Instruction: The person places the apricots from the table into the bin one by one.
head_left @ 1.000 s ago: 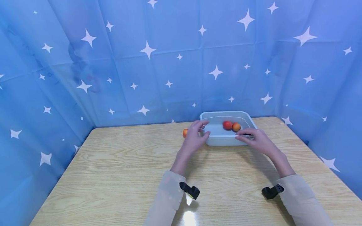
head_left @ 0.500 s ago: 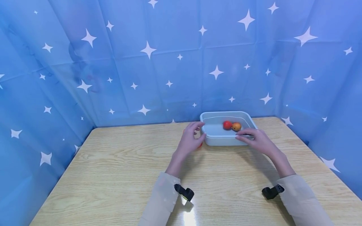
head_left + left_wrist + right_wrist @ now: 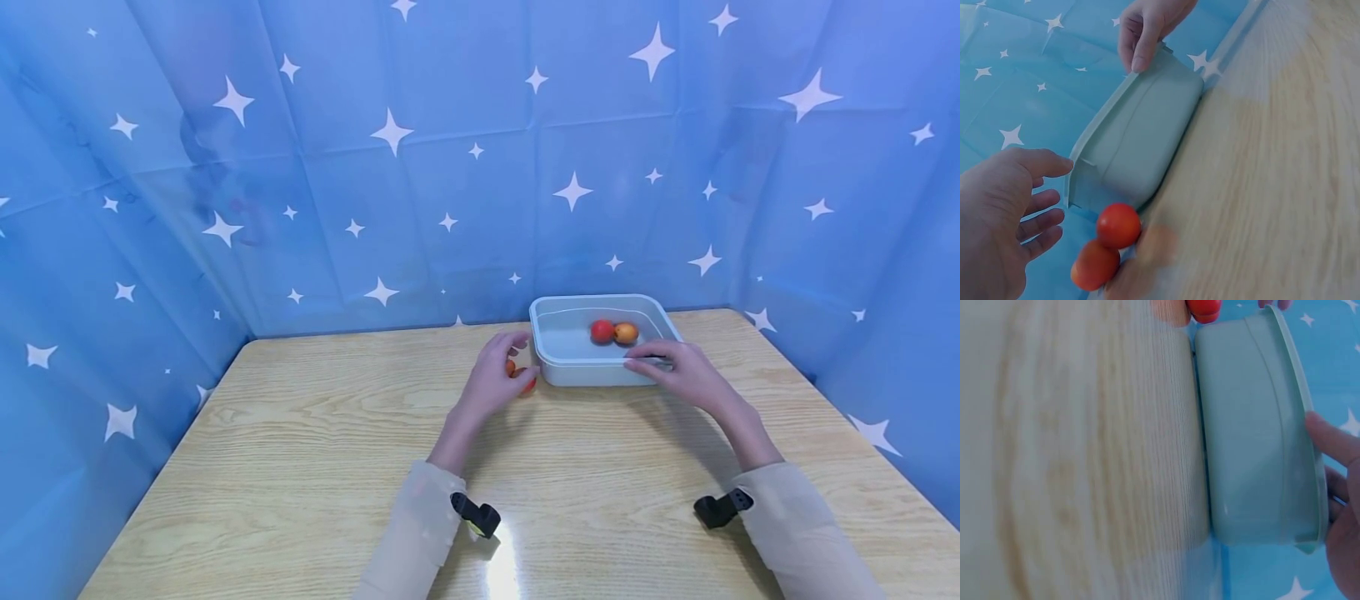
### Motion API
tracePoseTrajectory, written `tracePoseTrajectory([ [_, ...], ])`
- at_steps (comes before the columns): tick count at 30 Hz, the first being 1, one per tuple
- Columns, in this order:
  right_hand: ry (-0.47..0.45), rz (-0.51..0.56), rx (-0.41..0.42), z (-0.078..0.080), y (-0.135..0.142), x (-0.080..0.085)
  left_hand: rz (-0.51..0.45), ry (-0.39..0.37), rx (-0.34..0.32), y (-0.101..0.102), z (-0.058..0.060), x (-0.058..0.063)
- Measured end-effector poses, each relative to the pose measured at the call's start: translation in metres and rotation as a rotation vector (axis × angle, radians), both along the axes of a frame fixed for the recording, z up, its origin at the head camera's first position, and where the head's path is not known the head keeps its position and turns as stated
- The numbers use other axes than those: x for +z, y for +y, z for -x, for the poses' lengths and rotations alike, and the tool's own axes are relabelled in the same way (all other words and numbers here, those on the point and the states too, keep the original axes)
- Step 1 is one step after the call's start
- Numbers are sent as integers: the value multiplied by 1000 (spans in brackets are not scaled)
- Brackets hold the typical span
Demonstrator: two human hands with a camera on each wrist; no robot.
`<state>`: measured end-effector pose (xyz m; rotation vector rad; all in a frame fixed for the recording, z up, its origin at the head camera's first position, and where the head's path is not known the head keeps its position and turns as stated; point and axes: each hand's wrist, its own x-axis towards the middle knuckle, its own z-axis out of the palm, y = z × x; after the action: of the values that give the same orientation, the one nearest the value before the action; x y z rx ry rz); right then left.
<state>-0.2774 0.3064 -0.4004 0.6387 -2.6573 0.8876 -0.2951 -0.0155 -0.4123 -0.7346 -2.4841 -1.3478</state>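
A pale blue-grey plastic box [image 3: 588, 374] stands at the back right of the table. Inside it lie a red round fruit [image 3: 602, 332] and an orange one [image 3: 626, 333], side by side. My right hand [image 3: 681, 373] pinches the box's rim near its front right corner. Off the box's left end is my left hand [image 3: 489, 379], fingers loosely bent with nothing held. Two tomato-like fruits, an upper one [image 3: 1119, 225] and a lower one [image 3: 1094, 265], lie just outside that end; in the head view my left hand partly covers them.
The wood-grain table [image 3: 300, 467] extends to the left and front. A blue curtain [image 3: 337, 167] with white stars hangs behind it and along both sides. Each sleeve carries a small black camera, one on the left [image 3: 477, 515] and one on the right [image 3: 723, 507].
My left hand has moved left, away from over the box's left end to beside it, next to the two outside fruits. My right hand stays at the rim.
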Motion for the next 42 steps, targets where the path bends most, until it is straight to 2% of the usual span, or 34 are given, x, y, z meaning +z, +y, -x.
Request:
tracePoseTrajectory([
  [4,1,0,2,0,0,0,55,-24,16,-4,-1,-4],
  [20,-1,-3,7,1,1,-2,246,-46,-25,-11,1,-17],
  [30,-21,3,4,1,1,-1,413,26,5,-11,-3,-21],
  [42,-27,2,-4,1,2,-1,417,-11,-28,-11,-4,-21],
])
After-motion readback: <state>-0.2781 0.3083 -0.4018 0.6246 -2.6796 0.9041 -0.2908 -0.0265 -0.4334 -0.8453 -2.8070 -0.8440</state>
